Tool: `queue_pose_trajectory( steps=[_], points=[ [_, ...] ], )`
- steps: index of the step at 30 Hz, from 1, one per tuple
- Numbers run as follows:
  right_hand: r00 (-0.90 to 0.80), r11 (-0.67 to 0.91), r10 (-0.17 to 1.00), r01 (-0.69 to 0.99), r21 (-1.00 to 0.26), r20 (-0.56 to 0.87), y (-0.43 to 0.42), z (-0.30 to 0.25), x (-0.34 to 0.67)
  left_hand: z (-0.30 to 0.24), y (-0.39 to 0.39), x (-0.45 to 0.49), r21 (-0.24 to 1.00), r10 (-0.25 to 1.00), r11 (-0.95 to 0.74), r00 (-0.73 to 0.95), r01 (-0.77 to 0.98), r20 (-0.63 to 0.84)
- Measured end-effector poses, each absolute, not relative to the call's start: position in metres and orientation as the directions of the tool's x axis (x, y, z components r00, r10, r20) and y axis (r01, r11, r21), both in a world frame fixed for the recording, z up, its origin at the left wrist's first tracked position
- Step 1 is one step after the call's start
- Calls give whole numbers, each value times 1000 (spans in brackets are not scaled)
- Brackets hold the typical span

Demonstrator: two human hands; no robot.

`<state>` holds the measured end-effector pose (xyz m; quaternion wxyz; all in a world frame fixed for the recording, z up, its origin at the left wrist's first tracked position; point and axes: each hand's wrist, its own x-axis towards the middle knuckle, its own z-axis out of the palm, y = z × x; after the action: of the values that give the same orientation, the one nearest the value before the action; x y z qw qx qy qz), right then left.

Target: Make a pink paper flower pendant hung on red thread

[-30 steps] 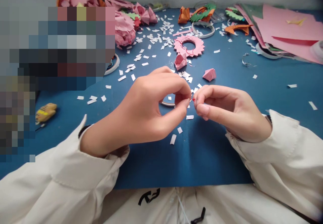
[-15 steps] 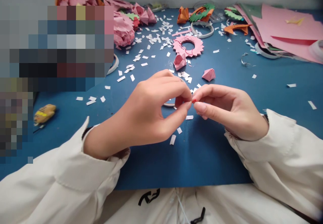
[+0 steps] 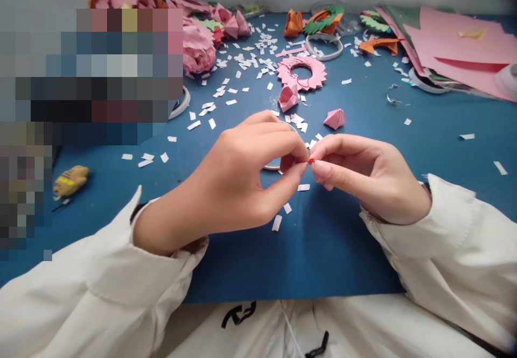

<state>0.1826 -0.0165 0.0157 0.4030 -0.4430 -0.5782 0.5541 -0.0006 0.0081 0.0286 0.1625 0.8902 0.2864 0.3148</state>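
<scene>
My left hand (image 3: 246, 172) and my right hand (image 3: 363, 177) meet fingertip to fingertip above the table. A tiny red piece (image 3: 311, 161) shows between their pinched fingers; most of it is covered, and I cannot tell its kind. Both thumbs press against the forefingers. Partly behind my left hand lies a roll of white tape (image 3: 271, 167). Just beyond the hands are a small folded pink paper bud (image 3: 335, 119), an open pink paper bud (image 3: 288, 98) and a pleated pink paper ring (image 3: 315, 78).
White paper scraps (image 3: 262, 67) are strewn over the blue table (image 3: 299, 266). Pink paper sheets (image 3: 456, 40) are stacked at the back right, near an orange folded piece (image 3: 379, 46). Another tape roll (image 3: 324, 48) lies at the back. A yellow-brown striped toy (image 3: 71, 182) is at left.
Almost nothing differs. Both hands keep the same pinch around the red piece, with only a very slight shift of the fingertips.
</scene>
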Motion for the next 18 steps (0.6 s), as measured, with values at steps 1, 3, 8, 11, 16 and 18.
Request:
queue_pose_trajectory(
  steps=[1,3,8,11,16,18],
  points=[
    [-280,-8,960,70,-998,-27,-16,16,182,29,8,-1,467,612,-784,639,410,467],
    [-278,-11,960,77,-997,-32,-16,16,182,29,8,-1,463,610,-786,641,411,466],
    [-276,-13,961,85,-996,-36,-16,16,182,28,8,0,469,613,-782,645,411,456],
    [-283,-19,958,63,-998,-36,-16,15,183,28,8,1,485,614,-778,644,399,457],
    [-279,-46,958,63,-997,-62,-16,16,184,29,8,2,495,622,-770,647,403,441],
    [-273,-49,960,73,-996,-67,-16,16,184,30,8,1,494,626,-768,643,408,441]
  ],
)
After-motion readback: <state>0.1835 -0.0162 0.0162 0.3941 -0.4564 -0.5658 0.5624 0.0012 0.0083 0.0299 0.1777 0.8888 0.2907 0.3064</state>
